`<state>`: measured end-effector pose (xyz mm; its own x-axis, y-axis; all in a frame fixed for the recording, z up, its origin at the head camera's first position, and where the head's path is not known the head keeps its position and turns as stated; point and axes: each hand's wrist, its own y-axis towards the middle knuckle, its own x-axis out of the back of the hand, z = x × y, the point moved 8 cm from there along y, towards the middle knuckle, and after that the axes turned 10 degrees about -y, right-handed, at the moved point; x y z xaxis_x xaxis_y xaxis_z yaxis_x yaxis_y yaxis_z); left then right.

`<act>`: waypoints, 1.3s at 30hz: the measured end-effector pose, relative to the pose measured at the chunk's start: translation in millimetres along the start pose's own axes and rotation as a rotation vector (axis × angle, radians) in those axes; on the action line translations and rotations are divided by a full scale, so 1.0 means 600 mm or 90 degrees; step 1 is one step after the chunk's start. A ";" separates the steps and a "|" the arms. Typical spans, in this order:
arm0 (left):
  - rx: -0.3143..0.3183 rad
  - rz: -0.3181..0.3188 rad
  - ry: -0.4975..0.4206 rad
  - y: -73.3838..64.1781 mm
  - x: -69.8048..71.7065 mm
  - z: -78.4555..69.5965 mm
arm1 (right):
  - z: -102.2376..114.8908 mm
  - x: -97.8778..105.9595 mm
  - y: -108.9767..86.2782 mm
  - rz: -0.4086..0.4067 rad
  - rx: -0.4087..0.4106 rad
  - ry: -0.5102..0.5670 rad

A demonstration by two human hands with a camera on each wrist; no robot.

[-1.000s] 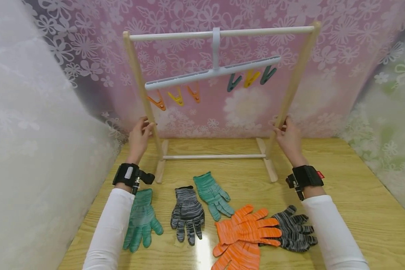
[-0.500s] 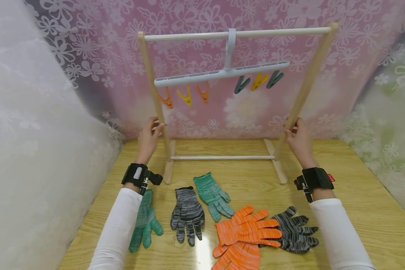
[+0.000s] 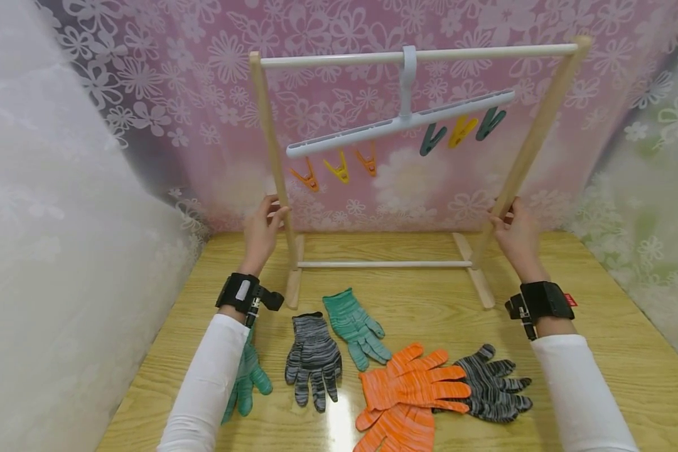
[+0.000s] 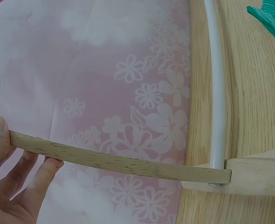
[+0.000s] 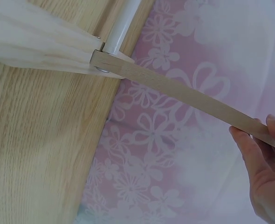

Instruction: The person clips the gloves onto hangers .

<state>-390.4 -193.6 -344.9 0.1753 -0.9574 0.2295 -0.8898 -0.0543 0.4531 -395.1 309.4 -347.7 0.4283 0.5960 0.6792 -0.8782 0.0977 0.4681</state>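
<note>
A small wooden drying rack with a white top bar (image 3: 344, 59) stands on the table. My left hand (image 3: 262, 232) pinches its left post (image 3: 269, 125) between thumb and fingers, low down. On the other side my right hand (image 3: 516, 242) grips the right post (image 3: 533, 138) at a similar height. In the left wrist view, fingertips (image 4: 53, 163) lie against the post's edge; the right wrist view shows the same kind of hold. From the bar hangs a pale blue hanger (image 3: 367, 130), tilted with its right end higher. Orange and yellow clothespins (image 3: 339, 168) dangle left, green and yellow ones (image 3: 460, 133) right.
In front of the rack lie gloves: a green one (image 3: 356, 326), a grey striped one (image 3: 313, 358), and another green glove (image 3: 251, 383) partly under my left forearm. Orange gloves (image 3: 412, 383) overlap a second grey glove (image 3: 494, 383). A pink flowered curtain (image 3: 412, 188) hangs close behind.
Both hands have moved the rack to the right along the table, keeping their hold on the posts. The hanger has swung, its tilt easing and then growing again. The gloves stay put.
</note>
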 end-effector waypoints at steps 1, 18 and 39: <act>0.002 0.001 0.002 -0.001 -0.003 -0.001 | -0.003 0.003 -0.001 -0.003 -0.001 -0.003; 0.006 0.018 -0.027 -0.009 -0.022 -0.009 | -0.010 0.028 -0.011 -0.017 -0.006 -0.034; 0.061 0.101 -0.085 0.009 0.004 0.009 | -0.005 0.024 0.000 -0.008 -0.002 0.008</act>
<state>-396.7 -197.9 -346.5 -0.0221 -0.9846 0.1734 -0.9386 0.0802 0.3355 -389.4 320.4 -339.8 0.4369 0.6046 0.6661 -0.8735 0.1084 0.4745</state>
